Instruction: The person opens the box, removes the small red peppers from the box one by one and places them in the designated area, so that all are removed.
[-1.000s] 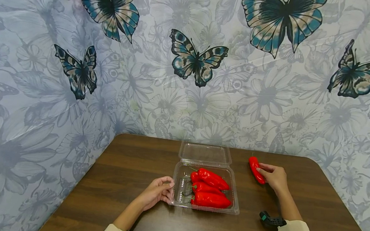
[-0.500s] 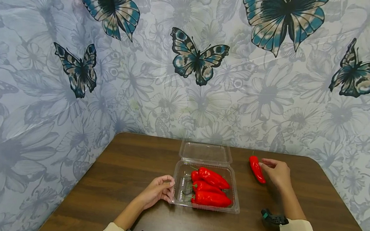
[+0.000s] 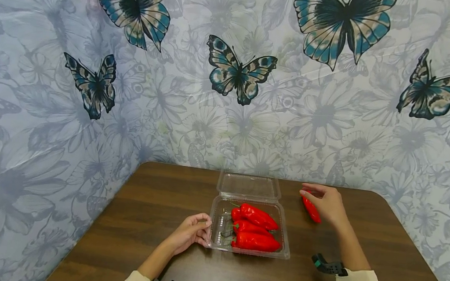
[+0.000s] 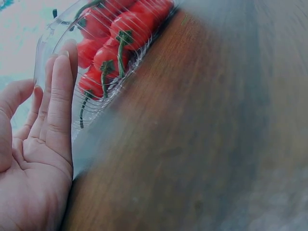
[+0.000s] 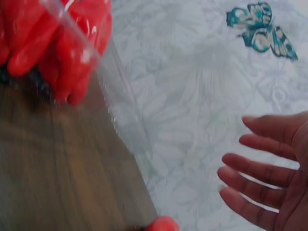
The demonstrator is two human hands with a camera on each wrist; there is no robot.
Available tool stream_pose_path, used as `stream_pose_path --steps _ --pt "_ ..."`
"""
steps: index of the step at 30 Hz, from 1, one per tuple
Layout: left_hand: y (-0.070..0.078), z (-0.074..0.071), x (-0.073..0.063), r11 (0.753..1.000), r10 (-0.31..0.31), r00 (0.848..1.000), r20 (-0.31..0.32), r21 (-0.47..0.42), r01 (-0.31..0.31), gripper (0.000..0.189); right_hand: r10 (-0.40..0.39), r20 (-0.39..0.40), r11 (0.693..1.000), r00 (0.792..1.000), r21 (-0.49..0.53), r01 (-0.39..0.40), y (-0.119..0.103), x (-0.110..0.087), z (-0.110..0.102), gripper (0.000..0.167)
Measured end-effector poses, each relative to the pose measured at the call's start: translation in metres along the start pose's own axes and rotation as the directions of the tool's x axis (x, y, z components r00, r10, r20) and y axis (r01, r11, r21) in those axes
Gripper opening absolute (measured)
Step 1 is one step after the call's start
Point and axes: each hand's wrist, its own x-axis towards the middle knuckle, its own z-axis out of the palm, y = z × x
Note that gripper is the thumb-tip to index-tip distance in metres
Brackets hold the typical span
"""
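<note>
A clear plastic clamshell container (image 3: pixel 286 238) lies on the table in the head view, with several red peppers (image 3: pixel 256 242) inside. My left hand (image 3: pixel 190 235) pinches its left wall; in the left wrist view the thumb and fingers (image 4: pixel 60 103) sit on either side of the clear plastic. To the right of the container, one loose red pepper (image 3: pixel 312 211) lies on the table. Over its far end is my right hand (image 3: pixel 326 205), partly hiding it. The right wrist view shows the right fingers (image 5: pixel 260 166) relaxed and apart, with nothing between them.
The container's clear lid (image 3: pixel 249 186) is folded back toward the wall. A brown wooden table (image 3: pixel 153 192) reaches the butterfly-patterned wall covering (image 3: pixel 233 132) behind. Dark straps (image 3: pixel 328 266) circle both wrists.
My right hand has let go of the loose pepper, drawn back a little, then moved left and away over its far end. The left hand keeps its place at the container.
</note>
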Motion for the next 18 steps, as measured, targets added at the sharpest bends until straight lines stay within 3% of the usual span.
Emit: stream_pose_path --steps 9,18 --pt "-0.002 -0.002 0.002 1.0 0.004 1.0 0.014 -0.003 -0.004 0.009 -0.138 0.101 0.988 0.985 0.084 0.13 -0.024 -0.005 0.017 0.037" --pt "-0.001 -0.003 0.002 1.0 0.014 1.0 0.028 0.003 -0.014 0.01 -0.261 0.189 0.95 0.947 0.225 0.217 -0.039 -0.011 0.037 0.037"
